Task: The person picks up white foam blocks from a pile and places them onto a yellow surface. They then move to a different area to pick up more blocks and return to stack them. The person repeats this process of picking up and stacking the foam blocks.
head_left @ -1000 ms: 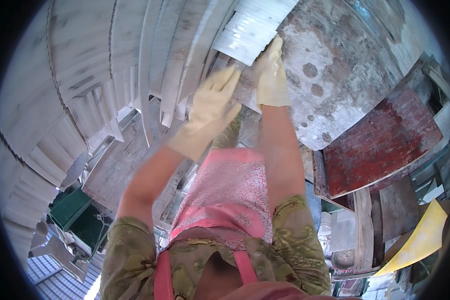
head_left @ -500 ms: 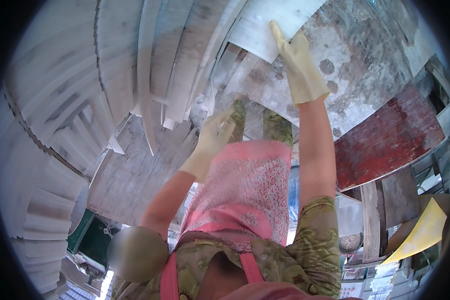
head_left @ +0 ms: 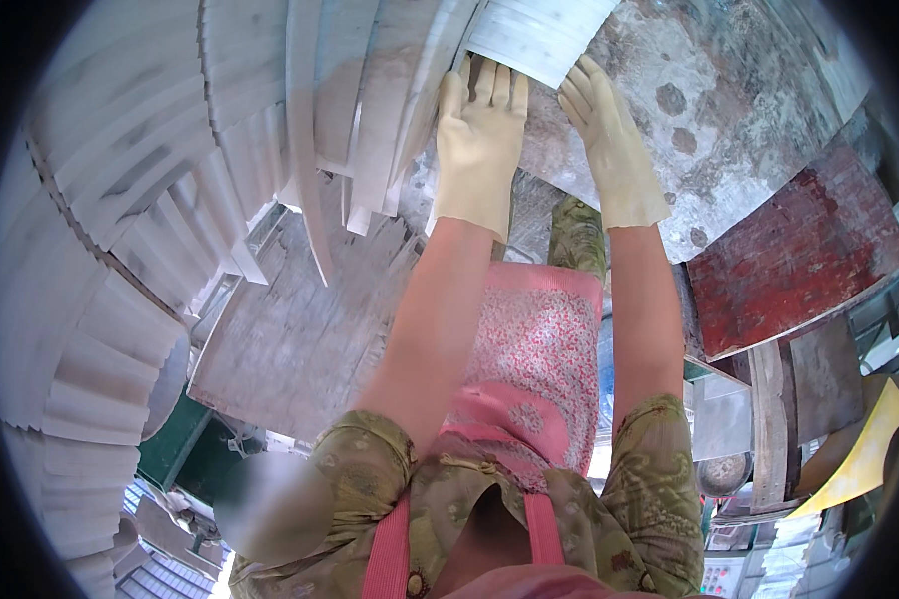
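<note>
I wear cream rubber gloves on both hands. A thin white sheet (head_left: 539,38) lies at the top of the view, its near edge facing me. My left hand (head_left: 479,150) reaches up to that edge with its fingers stretched out and apart. The fingertips meet the sheet's edge, and I cannot tell how far they pass under it. Beside the sheet's near right corner is my right hand (head_left: 614,145), fingers straight, the tips touching or almost touching the edge. Its thumb is hidden.
Tall stacks of whitish sheets (head_left: 150,200) fill the left side, some with edges jutting out. A stained grey work surface (head_left: 709,110) spreads under the white sheet. To the right are a dark red board (head_left: 799,260) and a yellow sheet (head_left: 854,454). A worn wooden board (head_left: 300,329) lies lower left.
My left hand has moved up from beside my apron to the white sheet's near edge. My right hand's thumb no longer lies over the sheet. The sheet sits slightly higher in view.
</note>
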`<act>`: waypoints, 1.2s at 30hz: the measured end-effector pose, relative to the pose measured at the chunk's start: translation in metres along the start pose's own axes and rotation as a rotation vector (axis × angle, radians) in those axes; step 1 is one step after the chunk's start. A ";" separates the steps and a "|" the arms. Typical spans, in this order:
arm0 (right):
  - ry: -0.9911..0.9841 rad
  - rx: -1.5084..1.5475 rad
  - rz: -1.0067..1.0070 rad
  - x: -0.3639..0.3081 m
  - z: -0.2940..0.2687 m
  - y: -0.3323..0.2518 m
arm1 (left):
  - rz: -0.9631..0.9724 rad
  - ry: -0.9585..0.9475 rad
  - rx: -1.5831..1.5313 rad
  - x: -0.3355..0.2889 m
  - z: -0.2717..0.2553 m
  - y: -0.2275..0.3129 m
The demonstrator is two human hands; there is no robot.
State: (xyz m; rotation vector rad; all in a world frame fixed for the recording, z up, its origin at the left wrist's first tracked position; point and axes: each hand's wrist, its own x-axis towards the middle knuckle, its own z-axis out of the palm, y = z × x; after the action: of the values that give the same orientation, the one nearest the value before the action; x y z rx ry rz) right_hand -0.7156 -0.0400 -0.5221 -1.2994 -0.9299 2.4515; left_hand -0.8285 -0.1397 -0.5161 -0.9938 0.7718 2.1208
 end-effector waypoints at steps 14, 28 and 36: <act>-0.086 -1.120 -0.809 0.037 0.029 -0.019 | -0.089 -0.117 0.297 -0.026 -0.016 0.027; 0.234 -1.419 -0.426 -0.003 0.031 -0.044 | -0.244 -0.029 1.312 -0.048 -0.024 0.067; 0.050 -1.811 -0.663 0.012 0.090 0.006 | -0.304 -0.123 1.187 -0.039 -0.050 0.073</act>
State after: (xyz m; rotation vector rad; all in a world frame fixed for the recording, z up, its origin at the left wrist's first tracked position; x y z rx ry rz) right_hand -0.7939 -0.0784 -0.4971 -0.8467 -3.0416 0.6150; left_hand -0.8437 -0.2325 -0.4943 -0.2796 1.4275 1.0888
